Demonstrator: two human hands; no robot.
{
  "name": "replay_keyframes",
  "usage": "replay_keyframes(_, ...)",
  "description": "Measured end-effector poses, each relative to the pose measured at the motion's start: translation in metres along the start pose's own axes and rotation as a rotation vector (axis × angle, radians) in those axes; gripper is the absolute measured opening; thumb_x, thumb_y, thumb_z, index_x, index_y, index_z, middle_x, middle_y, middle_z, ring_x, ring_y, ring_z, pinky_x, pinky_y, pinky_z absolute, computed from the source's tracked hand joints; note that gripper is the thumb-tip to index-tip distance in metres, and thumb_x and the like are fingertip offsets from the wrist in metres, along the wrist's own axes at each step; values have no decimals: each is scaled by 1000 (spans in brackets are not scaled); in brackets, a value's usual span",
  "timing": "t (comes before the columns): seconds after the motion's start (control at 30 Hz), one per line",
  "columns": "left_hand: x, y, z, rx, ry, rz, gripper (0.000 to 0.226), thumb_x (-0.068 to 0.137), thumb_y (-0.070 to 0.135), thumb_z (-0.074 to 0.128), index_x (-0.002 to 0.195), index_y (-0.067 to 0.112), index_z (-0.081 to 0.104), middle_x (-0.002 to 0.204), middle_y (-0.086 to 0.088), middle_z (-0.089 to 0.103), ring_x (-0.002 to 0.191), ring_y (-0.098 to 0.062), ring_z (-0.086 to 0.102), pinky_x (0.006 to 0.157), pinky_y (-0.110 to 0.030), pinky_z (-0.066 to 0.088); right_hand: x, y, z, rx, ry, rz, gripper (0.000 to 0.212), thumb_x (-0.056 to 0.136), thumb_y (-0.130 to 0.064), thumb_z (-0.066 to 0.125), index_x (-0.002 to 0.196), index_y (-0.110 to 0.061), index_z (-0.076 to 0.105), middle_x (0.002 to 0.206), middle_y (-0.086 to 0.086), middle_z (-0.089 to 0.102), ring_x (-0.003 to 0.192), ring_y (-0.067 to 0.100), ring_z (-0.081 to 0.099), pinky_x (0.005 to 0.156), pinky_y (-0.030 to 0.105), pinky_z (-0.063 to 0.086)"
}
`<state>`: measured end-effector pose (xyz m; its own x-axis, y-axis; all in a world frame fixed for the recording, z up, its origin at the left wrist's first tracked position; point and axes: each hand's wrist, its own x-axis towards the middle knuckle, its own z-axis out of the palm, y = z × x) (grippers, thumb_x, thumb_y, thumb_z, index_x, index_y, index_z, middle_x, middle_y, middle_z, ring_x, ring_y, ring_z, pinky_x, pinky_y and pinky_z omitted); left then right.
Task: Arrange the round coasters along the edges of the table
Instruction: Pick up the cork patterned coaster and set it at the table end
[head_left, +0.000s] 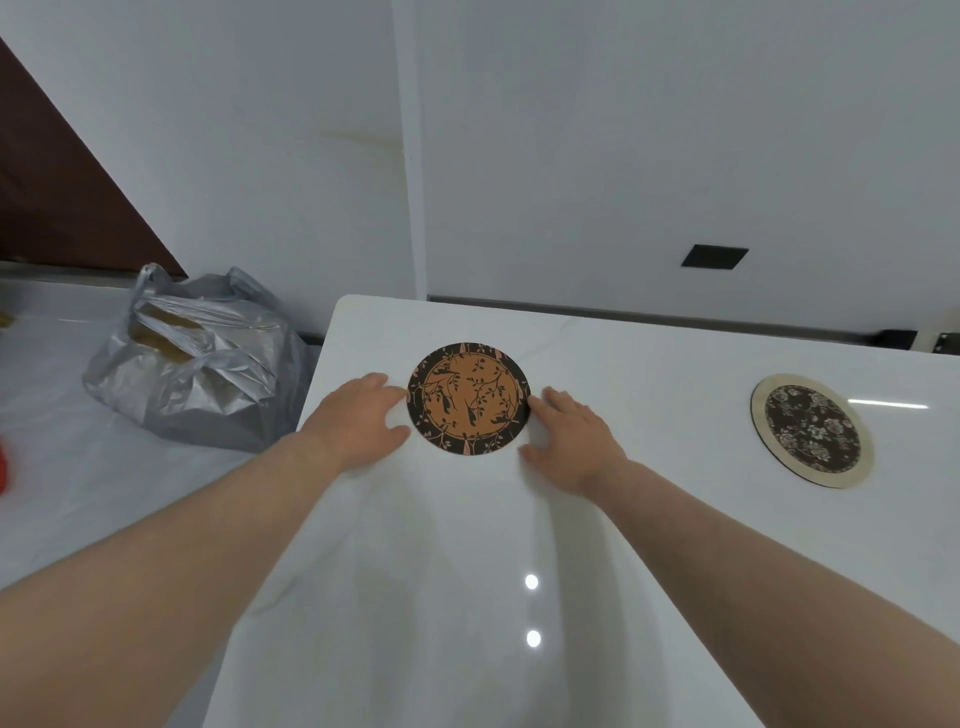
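Note:
An orange and black round coaster (469, 398) with a bird-and-branch pattern lies flat on the white table (467, 545), close to its far left corner. My left hand (358, 418) rests on the table at the coaster's left rim, fingers spread and touching its edge. My right hand (571, 439) lies at the right rim the same way, fingertips against the edge. Neither hand has lifted the coaster. A second round coaster (811, 430), dark floral with a pale rim, lies flat near the far edge to the right, apart from both hands.
A grey plastic bag (192, 358) stands on the floor left of the table. The table's left edge runs just beside my left hand. A white wall with a dark socket plate (714, 256) stands behind the table. A red object (2, 467) shows at the left border.

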<state>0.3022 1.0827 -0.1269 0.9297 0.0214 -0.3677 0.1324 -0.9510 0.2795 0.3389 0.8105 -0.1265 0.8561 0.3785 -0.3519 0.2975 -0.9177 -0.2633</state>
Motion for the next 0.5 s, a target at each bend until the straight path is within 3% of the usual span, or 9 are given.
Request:
replay_keyframes(0.13,-24,-8,-5,-54,-98,7,52,92,35,54,141,20,44,152,-2,37,140,-19,31,115,-32,24,-21,-2,-17,151,-84,20,56,92,-24,49,147,-20,36,151,3,40,139,24,36,114,37,31)
replay_keyframes(0.5,-127,16,-40,-172,68,-19,34,95,32,50,128,31,56,138,12,53,125,-9,49,104,-27,38,-95,-24,-56,225,2,-10,44,95,-30,48,138,-22,47,141,-1,52,129,18,48,106,32,38)
